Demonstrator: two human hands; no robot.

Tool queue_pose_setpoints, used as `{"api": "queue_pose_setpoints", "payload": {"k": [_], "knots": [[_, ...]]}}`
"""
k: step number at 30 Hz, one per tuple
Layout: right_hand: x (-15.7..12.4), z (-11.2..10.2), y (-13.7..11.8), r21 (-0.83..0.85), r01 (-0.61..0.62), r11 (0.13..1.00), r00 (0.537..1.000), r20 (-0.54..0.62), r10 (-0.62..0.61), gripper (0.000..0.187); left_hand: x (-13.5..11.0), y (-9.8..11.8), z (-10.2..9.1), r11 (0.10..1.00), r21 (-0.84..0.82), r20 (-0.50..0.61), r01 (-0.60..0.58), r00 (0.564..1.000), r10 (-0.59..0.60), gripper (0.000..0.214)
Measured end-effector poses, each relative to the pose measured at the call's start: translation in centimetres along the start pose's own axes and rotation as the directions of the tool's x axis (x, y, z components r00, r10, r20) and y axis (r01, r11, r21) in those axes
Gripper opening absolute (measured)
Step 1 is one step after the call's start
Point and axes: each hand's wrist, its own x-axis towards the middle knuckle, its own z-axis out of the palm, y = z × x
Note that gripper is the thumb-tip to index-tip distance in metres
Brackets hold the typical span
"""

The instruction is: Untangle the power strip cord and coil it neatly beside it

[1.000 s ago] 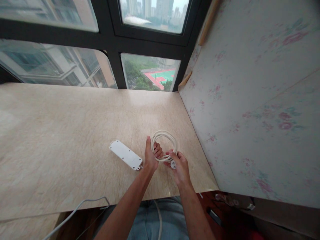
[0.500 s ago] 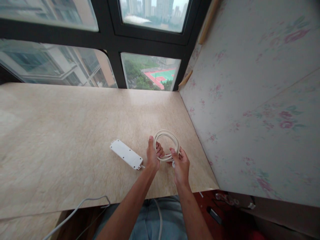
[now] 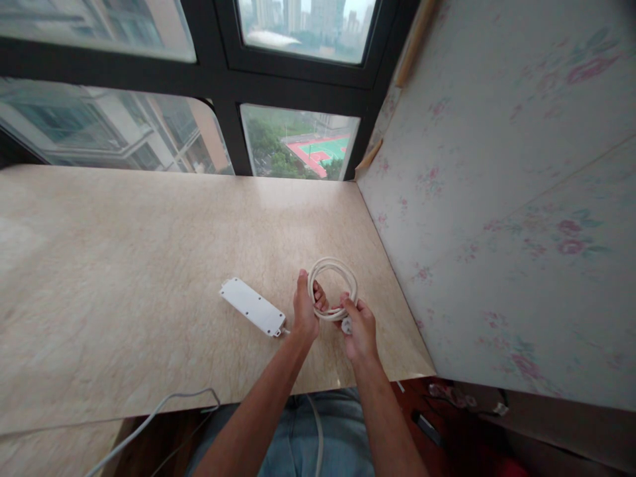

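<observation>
A white power cord [image 3: 334,262] is wound into a round coil of several loops, held just above the stone ledge. My left hand [image 3: 307,306] grips the coil's left side, thumb up and fingers curled through the ring. My right hand [image 3: 362,326] pinches the lower right of the coil between thumb and fingers. A white plug [image 3: 346,325] shows below the loops, against the right palm. Left of my hands a white power strip [image 3: 253,307] lies on the ledge, screw side up, its cord running toward my left wrist.
The beige ledge [image 3: 124,265] ends at dark-framed windows [image 3: 298,86] ahead and a flowered wall [image 3: 497,218] on the right. A grey cable [image 3: 163,401] hangs over the near edge at left. Another white cable [image 3: 318,434] crosses my lap. Small items lie on the red floor [image 3: 397,417].
My right hand has shifted its grip slightly inward along the coil's lower side, and more of the plug shows. The coil has moved a little to the right with my left hand.
</observation>
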Motion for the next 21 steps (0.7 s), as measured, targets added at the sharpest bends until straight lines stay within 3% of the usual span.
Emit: {"api": "queue_pose_setpoints", "payload": {"k": [13,21], "knots": [[0.3,-0.4,0.4,-0.073,0.141,0.987,0.980,-0.128,-0.150,0.051,0.6,-1.5,-0.5,0.954,0.263,-0.020,-0.146,0.987,0.157,0.056],[0.6,-1.1,0.6,-0.230,0.237,0.944,0.954,-0.127,-0.270,0.050,0.4,-1.3,-0.7,0.970,0.231,0.012,-0.082,0.997,0.082,0.061]]}}
